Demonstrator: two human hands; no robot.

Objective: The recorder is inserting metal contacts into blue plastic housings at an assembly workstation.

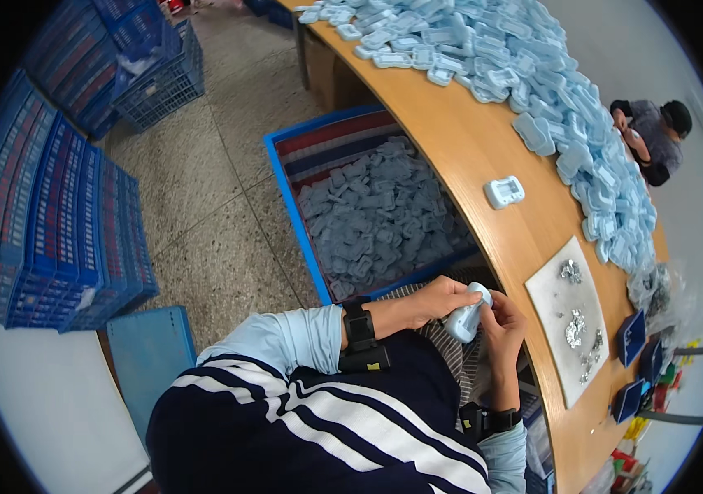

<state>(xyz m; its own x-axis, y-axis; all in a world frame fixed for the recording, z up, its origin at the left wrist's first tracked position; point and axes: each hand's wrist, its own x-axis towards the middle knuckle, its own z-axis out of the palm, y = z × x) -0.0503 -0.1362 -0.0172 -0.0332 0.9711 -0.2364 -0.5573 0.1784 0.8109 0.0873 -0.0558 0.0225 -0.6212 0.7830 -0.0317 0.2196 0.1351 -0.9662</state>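
Between my two hands is a pale blue plastic housing (463, 323), held over my lap at the table's near edge. My left hand (442, 298) grips its upper left side with bent fingers. On the other side my right hand (503, 323) closes on it, thumb near its upper end. A similar pale blue housing (505, 192) lies alone on the wooden table (450, 123). Small shiny metal pieces (575, 329) are spread in clusters on a white board (556, 313) to the right of my hands.
A blue crate (295, 216) full of similar housings stands left of the table. A large heap of pale blue housings (524, 62) covers the far tabletop. Small dark blue trays (631, 337) sit at the right. Stacked blue crates (55, 222) line the left. Another person (656, 136) works across the table.
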